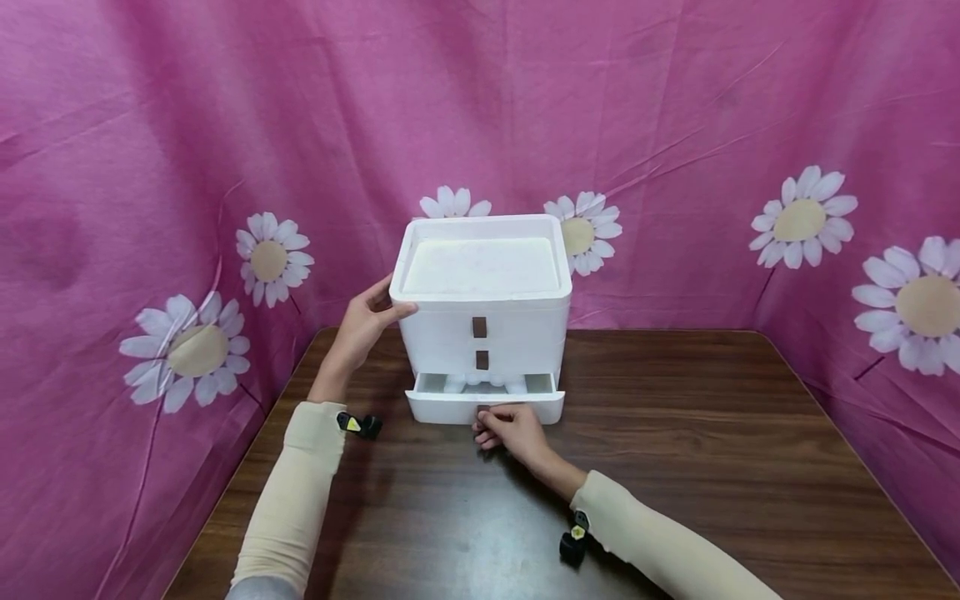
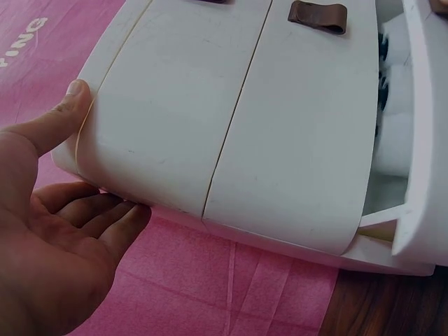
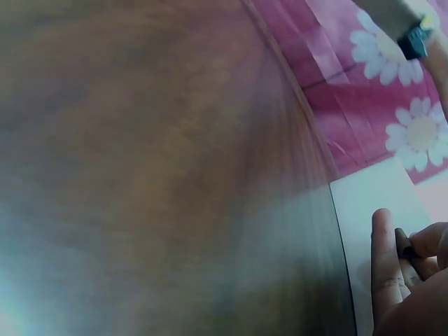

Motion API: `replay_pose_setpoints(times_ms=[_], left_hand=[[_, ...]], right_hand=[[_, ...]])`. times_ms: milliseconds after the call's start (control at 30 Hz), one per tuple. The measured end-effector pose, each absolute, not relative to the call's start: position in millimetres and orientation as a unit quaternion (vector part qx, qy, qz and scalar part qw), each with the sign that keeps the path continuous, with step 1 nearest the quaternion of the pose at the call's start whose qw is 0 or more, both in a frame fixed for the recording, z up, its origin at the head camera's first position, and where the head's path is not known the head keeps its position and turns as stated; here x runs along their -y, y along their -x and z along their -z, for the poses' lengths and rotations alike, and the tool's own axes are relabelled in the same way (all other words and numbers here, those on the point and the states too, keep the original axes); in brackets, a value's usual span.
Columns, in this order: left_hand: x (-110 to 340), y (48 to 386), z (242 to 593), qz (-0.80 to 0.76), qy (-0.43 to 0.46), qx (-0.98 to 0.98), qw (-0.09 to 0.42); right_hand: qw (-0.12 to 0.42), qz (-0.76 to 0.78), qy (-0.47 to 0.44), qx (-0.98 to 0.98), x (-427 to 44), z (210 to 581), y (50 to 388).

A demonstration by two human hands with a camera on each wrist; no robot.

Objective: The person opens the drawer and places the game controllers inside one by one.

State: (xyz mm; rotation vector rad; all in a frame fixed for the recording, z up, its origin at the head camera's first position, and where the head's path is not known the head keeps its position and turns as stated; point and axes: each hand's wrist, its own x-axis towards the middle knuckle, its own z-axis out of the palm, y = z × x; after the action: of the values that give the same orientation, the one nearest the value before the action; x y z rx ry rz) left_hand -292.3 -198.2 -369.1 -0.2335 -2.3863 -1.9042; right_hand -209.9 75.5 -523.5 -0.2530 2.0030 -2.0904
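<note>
A white drawer unit point(image 1: 483, 304) with brown pull tabs stands on the table. Its bottom drawer point(image 1: 442, 410) is pulled partway out, and several white rounded items point(image 2: 393, 105) with dark parts show inside; their kind is unclear. My left hand point(image 1: 365, 325) holds the unit at its upper left corner, the thumb on the front and the fingers against the side. Low at the front, my right hand point(image 1: 513, 432) pinches the bottom drawer's brown pull tab point(image 3: 404, 243) between thumb and fingers. In the right wrist view part of that hand is cut off.
The brown wooden table point(image 1: 697, 433) extends around the unit, widest to the right. A pink cloth point(image 1: 637, 100) with white daisies hangs behind and along both sides. On top of the unit is a shallow rimmed tray point(image 1: 480, 297).
</note>
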Motion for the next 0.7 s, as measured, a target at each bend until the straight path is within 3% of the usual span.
replay_pose_setpoints(times_ms=[433, 700], left_hand=[[197, 291, 368, 0.623, 0.083, 0.777, 0.043], [198, 291, 370, 0.625, 0.084, 0.775, 0.04]], right_hand=[[0.078, 0.714, 0.045, -0.694, -71, 521, 252], [0.092, 0.699, 0.051, -0.708, -72, 523, 259]])
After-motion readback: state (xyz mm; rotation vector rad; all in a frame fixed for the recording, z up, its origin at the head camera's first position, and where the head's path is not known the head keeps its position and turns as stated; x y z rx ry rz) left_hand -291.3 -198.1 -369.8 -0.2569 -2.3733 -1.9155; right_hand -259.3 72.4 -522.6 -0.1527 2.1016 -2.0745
